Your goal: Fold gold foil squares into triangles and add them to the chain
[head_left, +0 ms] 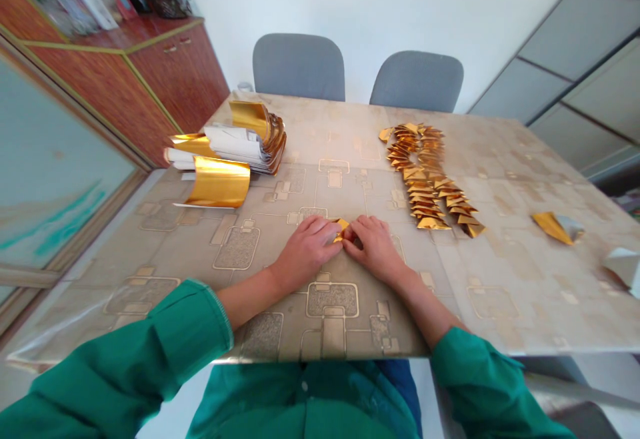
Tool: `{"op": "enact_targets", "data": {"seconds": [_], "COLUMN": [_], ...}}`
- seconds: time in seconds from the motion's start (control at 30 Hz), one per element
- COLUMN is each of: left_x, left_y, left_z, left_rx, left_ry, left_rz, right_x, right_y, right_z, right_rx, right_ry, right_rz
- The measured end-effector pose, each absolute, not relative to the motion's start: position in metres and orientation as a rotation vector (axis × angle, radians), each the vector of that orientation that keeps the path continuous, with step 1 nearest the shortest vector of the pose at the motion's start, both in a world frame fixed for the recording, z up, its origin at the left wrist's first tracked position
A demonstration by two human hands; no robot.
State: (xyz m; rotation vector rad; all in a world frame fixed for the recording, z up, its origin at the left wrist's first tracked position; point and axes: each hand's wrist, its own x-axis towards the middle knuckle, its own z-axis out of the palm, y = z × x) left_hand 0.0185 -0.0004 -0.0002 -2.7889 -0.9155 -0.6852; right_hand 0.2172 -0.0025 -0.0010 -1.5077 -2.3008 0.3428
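Between my two hands lies a small piece of folded gold paper [341, 228], mostly covered by the fingers. My left hand [311, 250] grips its left side with the fingers curled in. On the other side my right hand [373, 247] pinches the paper's right end, its fingers bent and close together. Both hands rest low on the patterned tablecloth [330, 332]. To the right of them stand rows of folded gold paper pieces [425, 185], nested one behind another. Gold paper sheets [220, 182] and a curved stack of gold and white paper [270, 139] sit at the left.
A loose gold folded piece [553, 227] and a white-grey paper [623, 269] lie at the right. Two grey chairs [299, 67] stand behind the table's far edge. A wooden cabinet [175, 65] with items on top is at the back left.
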Motion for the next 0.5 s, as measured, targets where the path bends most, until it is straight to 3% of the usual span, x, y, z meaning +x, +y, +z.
{"op": "enact_targets", "data": {"seconds": [0.3,0.5], "left_x": [0.001,0.003], "left_y": [-0.018,-0.015], "left_z": [0.002,0.006], "left_rx": [-2.744,-2.762], "left_ry": [-0.871,-0.862], "left_rz": [-0.444,-0.474], "right_x": [0.231,0.227], "right_y": [0.002,0.001], "right_z": [0.000,0.001], "right_rx": [-1.351,-1.357], "right_ry": [-2.338,-2.343], "right_rz": [0.516,0.446]}}
